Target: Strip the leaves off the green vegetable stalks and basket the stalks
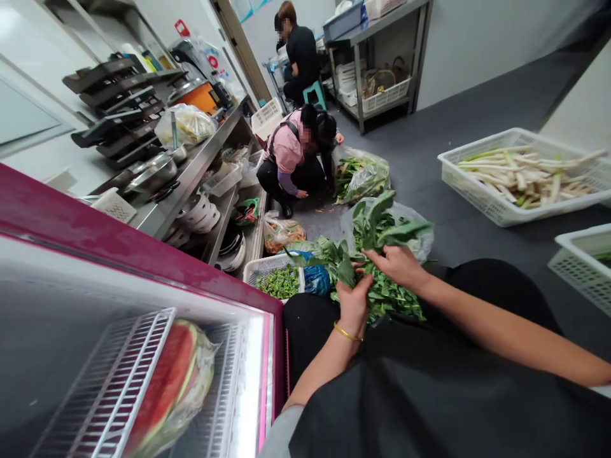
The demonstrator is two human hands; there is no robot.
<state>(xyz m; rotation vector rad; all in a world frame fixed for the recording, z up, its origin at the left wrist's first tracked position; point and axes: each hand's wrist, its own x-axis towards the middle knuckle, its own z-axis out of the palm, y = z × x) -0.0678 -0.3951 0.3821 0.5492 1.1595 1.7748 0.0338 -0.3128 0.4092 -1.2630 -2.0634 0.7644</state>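
In the head view, the left hand, with a yellow bracelet at its wrist, is closed around the stem end of some leafy greens, its fingers curled and nearly meeting the thumb. Just to the right and slightly farther off, the right hand pinches more of the broad leaves between thumb and fingers. The leafy greens are at the middle of the scene, raised over a loose green heap, with a clear plastic bag just beyond. To the left stand a white basket of small green pieces and, beside it, a blue bag; farther back lies a clear bag with orange contents. At far centre a person in a pink top crouches next to a bag of green vegetables. A large white basket of pale stalks is on the right, with a second basket nearer at the edge. At near left, a cut watermelon rests beside a white wire rack; beyond, a steel worktop carries metal bowls and a full plastic bag. Farthest off, someone in black sits on a green stool.
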